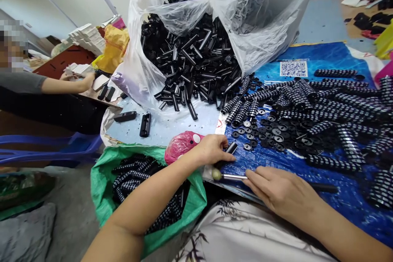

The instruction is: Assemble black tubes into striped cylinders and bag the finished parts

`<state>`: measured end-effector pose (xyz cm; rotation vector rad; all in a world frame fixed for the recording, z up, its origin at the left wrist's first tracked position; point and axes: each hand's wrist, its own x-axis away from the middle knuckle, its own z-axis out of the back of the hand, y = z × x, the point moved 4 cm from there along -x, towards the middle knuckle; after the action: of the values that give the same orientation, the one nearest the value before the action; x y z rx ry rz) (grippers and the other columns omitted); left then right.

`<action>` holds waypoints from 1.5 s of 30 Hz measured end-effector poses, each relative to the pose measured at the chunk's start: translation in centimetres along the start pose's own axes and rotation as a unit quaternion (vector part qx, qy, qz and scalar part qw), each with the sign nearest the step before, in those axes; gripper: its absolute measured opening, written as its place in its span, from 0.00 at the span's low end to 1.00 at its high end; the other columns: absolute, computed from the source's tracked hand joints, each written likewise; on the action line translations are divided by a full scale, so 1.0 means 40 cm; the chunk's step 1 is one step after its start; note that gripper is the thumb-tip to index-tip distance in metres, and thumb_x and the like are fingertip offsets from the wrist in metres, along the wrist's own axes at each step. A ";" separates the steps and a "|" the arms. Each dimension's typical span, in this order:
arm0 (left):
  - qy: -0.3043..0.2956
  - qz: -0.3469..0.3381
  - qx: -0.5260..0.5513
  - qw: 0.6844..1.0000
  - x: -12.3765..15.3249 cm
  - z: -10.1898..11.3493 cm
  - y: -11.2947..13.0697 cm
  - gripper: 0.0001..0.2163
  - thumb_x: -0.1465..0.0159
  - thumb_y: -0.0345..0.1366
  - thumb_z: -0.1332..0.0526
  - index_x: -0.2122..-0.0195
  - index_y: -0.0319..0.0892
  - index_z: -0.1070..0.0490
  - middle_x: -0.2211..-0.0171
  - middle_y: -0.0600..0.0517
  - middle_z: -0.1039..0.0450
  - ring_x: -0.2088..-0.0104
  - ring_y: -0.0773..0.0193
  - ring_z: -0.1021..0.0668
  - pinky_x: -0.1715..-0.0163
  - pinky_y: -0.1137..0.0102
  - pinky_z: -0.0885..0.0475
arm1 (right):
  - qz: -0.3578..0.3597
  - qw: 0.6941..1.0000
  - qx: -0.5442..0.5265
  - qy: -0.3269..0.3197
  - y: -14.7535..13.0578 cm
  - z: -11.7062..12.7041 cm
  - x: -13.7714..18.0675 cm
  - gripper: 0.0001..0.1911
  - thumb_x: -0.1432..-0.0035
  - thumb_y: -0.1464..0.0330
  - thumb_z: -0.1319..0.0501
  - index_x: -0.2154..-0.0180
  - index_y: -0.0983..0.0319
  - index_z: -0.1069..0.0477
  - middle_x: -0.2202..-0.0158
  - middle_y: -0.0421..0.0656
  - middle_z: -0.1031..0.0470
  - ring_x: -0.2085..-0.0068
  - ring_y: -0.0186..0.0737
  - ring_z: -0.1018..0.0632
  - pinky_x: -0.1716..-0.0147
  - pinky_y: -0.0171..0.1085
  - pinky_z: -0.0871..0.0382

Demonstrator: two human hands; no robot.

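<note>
My left hand (215, 150) grips a short, glossy black plastic piece (232, 147) at the near edge of the table, thumb and fingers on either side of it. Just to the right and closer to me, my right hand (273, 184) is closed around a thin metal rod (235, 177) that lies level. A round olive-green knob (216, 174) caps the rod's left end, below the black piece. Beyond my hands lie several small black discs (264, 135) with metal centres. Black rollers with rows of silvery squares (333, 163) are heaped to the right.
A clear plastic bag (260, 45) spills black plastic parts (196, 69) at the back. Left of my forearm hangs a green sack (101, 196) of patterned rollers, with a pink wrapped bundle (181, 147) beside it. A co-worker's arm (64, 86) reaches over a table at left.
</note>
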<state>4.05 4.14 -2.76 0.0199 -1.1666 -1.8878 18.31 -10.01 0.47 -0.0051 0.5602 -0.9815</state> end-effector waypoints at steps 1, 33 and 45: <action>0.005 -0.002 -0.016 1.000 0.004 0.002 0.008 0.16 0.52 0.42 0.26 0.72 0.42 0.32 0.78 0.60 0.37 0.76 0.68 0.35 0.75 0.72 0.44 | 0.008 1.000 -0.005 -0.011 0.002 -0.003 0.007 0.09 0.30 0.69 0.45 0.61 0.62 0.27 0.74 0.40 0.29 0.74 0.37 0.27 0.72 0.38 0.35; 0.319 0.146 0.077 0.933 -0.047 0.340 -0.151 0.10 0.51 0.23 0.41 0.72 0.45 0.39 0.79 0.55 0.34 0.73 0.62 0.27 0.71 0.69 0.36 | -0.405 0.891 0.054 -0.196 0.304 -0.059 -0.301 0.22 0.42 0.65 0.41 0.47 0.68 0.32 0.62 0.62 0.21 0.59 0.64 0.19 0.60 0.53 0.30; 0.221 -0.039 0.433 0.873 0.077 0.124 0.070 0.18 0.36 0.47 0.39 0.49 0.44 0.36 0.77 0.59 0.29 0.86 0.74 0.34 0.84 0.77 0.43 | -0.474 0.630 -0.603 0.121 0.205 -0.016 -0.032 0.26 0.41 0.45 0.41 0.55 0.59 0.28 0.69 0.41 0.27 0.72 0.38 0.26 0.74 0.38 0.30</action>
<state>1.94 5.12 3.29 0.9520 -1.5820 -1.1733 23.91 -4.19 -1.57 -1.5573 1.4731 -1.4334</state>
